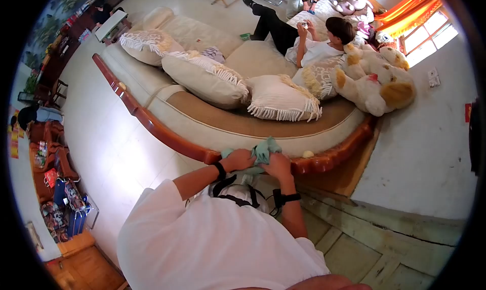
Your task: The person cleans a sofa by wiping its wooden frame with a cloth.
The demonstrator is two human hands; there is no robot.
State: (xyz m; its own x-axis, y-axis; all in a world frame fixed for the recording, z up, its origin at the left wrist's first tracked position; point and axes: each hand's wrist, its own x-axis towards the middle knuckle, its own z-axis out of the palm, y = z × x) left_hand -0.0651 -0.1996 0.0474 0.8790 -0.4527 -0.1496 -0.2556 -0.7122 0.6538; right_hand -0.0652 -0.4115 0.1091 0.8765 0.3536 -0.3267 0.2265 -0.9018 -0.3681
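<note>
A pale green cloth [267, 147] lies bunched against the reddish-brown wooden trim [202, 153] on the sofa's back edge. My left hand [239, 160] grips the cloth from the left, its fingers folded into the fabric. Close beside it, my right hand [277, 165] is closed on the right part of the same cloth. A black band circles each wrist. Part of the cloth hangs below and between my hands. Just right of my right hand, a small pale yellowish lump [308, 154] sits on the sofa's edge.
Fringed cushions [283, 95] lean along the curved sofa back [243, 125]. Large plush toys [377, 82] are piled at the right, by the wall. A person [316, 47] reclines on the sofa holding a small object. Green panelled woodwork [354, 249] is at lower right.
</note>
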